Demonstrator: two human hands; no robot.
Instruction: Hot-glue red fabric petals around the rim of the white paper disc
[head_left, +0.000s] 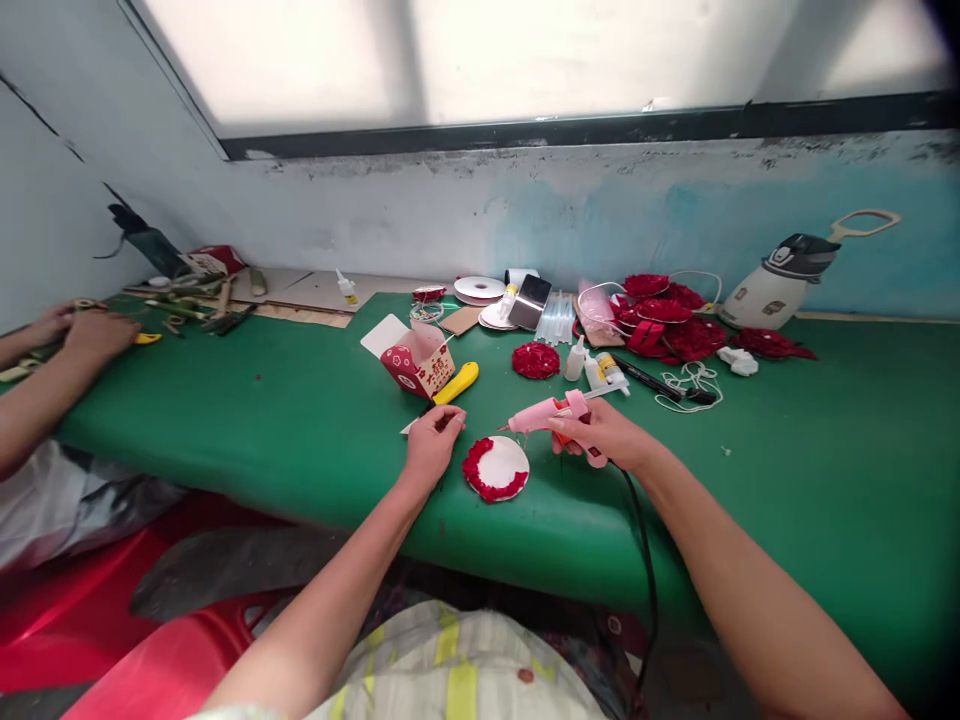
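My right hand (604,435) is closed round a pink glue gun (551,412), its nozzle pointing left over a white disc (504,462) edged with red flower trim. The disc lies flat on the green table (825,460) near the front edge. My left hand (433,440) sits just left of the disc, fingers curled in a pinch on something small I cannot make out. The gun's black cord (637,530) drops off the table edge.
A red-and-white paper box (414,362) and a yellow utility knife (456,384) lie behind my left hand. Red flowers (667,318), glue bottles (592,368), tape rolls (480,290) and a kettle (780,285) stand farther back. Another person's hands (82,330) work at the far left.
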